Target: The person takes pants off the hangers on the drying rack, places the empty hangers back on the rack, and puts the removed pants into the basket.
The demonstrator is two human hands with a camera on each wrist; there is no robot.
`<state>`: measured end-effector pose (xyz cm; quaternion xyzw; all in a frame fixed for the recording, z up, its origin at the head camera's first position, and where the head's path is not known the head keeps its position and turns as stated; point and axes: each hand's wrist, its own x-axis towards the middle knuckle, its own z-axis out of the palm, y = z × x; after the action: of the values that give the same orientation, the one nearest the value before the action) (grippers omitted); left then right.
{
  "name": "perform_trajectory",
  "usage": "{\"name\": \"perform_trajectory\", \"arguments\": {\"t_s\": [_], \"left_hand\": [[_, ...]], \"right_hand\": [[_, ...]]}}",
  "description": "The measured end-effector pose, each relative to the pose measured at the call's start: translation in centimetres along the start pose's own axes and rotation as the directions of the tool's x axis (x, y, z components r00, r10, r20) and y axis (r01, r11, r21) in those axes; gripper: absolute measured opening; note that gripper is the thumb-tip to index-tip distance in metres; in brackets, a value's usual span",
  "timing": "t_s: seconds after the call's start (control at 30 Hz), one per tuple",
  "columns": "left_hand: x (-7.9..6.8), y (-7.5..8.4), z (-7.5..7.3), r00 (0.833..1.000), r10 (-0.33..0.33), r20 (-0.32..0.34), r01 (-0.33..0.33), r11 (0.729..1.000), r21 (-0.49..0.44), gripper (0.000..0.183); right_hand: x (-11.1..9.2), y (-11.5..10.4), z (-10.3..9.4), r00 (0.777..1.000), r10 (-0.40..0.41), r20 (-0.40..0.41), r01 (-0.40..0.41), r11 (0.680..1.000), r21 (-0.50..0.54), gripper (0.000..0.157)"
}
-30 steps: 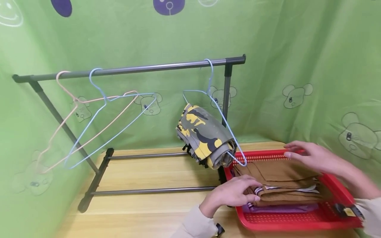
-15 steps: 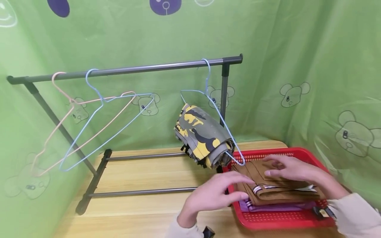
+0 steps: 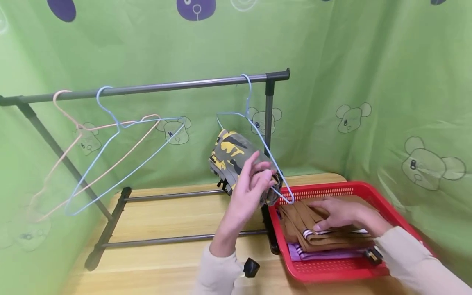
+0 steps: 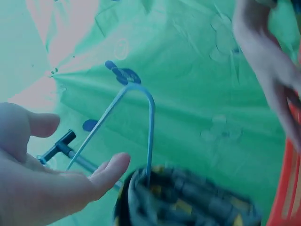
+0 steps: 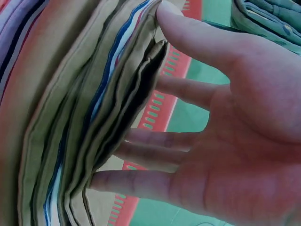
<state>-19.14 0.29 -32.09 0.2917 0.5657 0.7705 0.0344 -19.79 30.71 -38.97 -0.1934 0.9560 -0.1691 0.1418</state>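
In the head view, my left hand (image 3: 245, 194) is raised in front of a grey, black and yellow camouflage garment (image 3: 230, 151), with its fingers loosely bent. That garment is folded over a light blue hanger (image 3: 267, 145). The left wrist view shows a gap between thumb and fingers beside the hanger's end (image 4: 151, 127), with nothing gripped. My right hand (image 3: 341, 214) lies over folded brown clothes (image 3: 296, 221) in a red basket (image 3: 295, 270). Its fingers (image 5: 183, 89) look fairly straight in the right wrist view, their tips partly hidden by the cloth; the thumb touches the folded edge.
A grey metal clothes rack (image 3: 166, 87) stands on the wooden table (image 3: 166, 270). A pink hanger (image 3: 55, 168) and another blue hanger (image 3: 94, 162) hang at its left. Purple cloth (image 3: 321, 255) lies beneath the brown clothes. Green curtains (image 3: 313, 61) enclose the back and sides.
My left hand has left the basket's left side and risen to the camouflage garment. The right hand has come from the basket's far right side onto the brown clothes. The head view has shifted slightly.
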Motion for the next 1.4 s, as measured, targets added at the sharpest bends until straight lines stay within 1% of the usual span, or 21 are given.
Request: {"name": "perform_trajectory", "arguments": {"t_s": [0.03, 0.1, 0.17, 0.23, 0.33, 0.4, 0.5, 0.6, 0.7, 0.83, 0.93, 1.03, 1.13, 1.23, 1.3, 1.4], "left_hand": [[0.4, 0.3, 0.1, 1.0, -0.02, 0.017, 0.021, 0.997, -0.068, 0.062], [1.1, 0.8, 0.4, 0.997, -0.058, 0.056, 0.068, 0.978, -0.197, 0.062], [1.5, 1.0, 0.7, 0.994, -0.076, 0.08, 0.095, 0.956, -0.277, 0.06], [1.6, 1.2, 1.1, 0.994, -0.087, 0.069, 0.104, 0.948, -0.299, 0.059], [1.5, 1.6, 1.3, 0.997, -0.074, 0.039, 0.082, 0.949, -0.303, 0.057], [1.5, 2.0, 1.1, 0.997, -0.065, 0.031, 0.071, 0.953, -0.295, 0.055], [1.6, 2.6, 0.3, 0.998, -0.057, 0.039, 0.066, 0.955, -0.29, 0.053], [1.4, 3.0, -0.8, 0.996, -0.08, 0.044, 0.089, 0.961, -0.261, 0.051], [1.0, 3.3, -2.1, 0.994, -0.103, 0.039, 0.109, 0.967, -0.229, 0.049], [0.5, 3.6, -3.5, 0.995, -0.1, 0.015, 0.101, 0.973, -0.206, 0.048], [0.1, 3.9, -4.4, 0.997, -0.067, -0.033, 0.061, 0.985, -0.164, 0.045], [-0.5, 4.6, -5.3, 0.995, -0.018, -0.095, 0.011, 0.996, -0.083, 0.041], [-1.3, 5.6, -6.3, 0.987, 0.018, -0.159, -0.018, 1.0, 0.006, 0.038], [-2.2, 6.9, -7.6, 0.974, 0.054, -0.219, -0.037, 0.996, 0.079, 0.035], [-2.9, 7.8, -8.6, 0.968, 0.083, -0.238, -0.057, 0.992, 0.116, 0.034], [-3.8, 9.1, -9.8, 0.965, 0.142, -0.22, -0.109, 0.982, 0.156, 0.033]], "right_hand": [[0.1, -0.1, -0.1, 1.0, 0.007, 0.005, -0.007, 1.0, -0.003, 0.086], [0.2, -0.3, -0.1, 1.0, 0.024, 0.015, -0.024, 1.0, -0.014, 0.087], [0.1, -0.4, 0.0, 0.999, 0.038, 0.027, -0.038, 0.999, -0.018, 0.088], [-0.2, -0.5, 0.3, 0.999, 0.043, 0.032, -0.042, 0.999, -0.03, 0.088], [-0.4, -0.5, 0.4, 0.999, 0.039, 0.026, -0.038, 0.998, -0.045, 0.089], [-0.4, -0.6, 0.1, 0.999, 0.05, 0.018, -0.049, 0.997, -0.06, 0.09], [-0.4, -0.7, -0.4, 0.998, 0.065, 0.012, -0.064, 0.995, -0.08, 0.093], [-0.3, -0.8, -0.5, 0.997, 0.071, 0.013, -0.069, 0.994, -0.09, 0.093], [-0.1, -1.0, -0.1, 0.998, 0.059, 0.018, -0.057, 0.994, -0.09, 0.092], [0.1, -1.2, 0.3, 0.998, 0.053, 0.02, -0.051, 0.995, -0.087, 0.091], [0.1, -1.2, 0.4, 0.999, 0.038, 0.02, -0.036, 0.995, -0.09, 0.091], [0.0, -1.0, 0.5, 1.0, 0.023, 0.018, -0.022, 0.995, -0.094, 0.091], [-0.2, -0.8, 0.4, 1.0, 0.014, 0.017, -0.012, 0.995, -0.098, 0.09], [-0.3, -0.6, 0.5, 1.0, 0.003, 0.014, -0.002, 0.995, -0.1, 0.089], [-0.3, -0.5, 0.5, 1.0, -0.004, 0.012, 0.005, 0.995, -0.096, 0.088], [-0.3, -0.4, 0.3, 1.0, -0.006, 0.013, 0.007, 0.996, -0.087, 0.088]]}}
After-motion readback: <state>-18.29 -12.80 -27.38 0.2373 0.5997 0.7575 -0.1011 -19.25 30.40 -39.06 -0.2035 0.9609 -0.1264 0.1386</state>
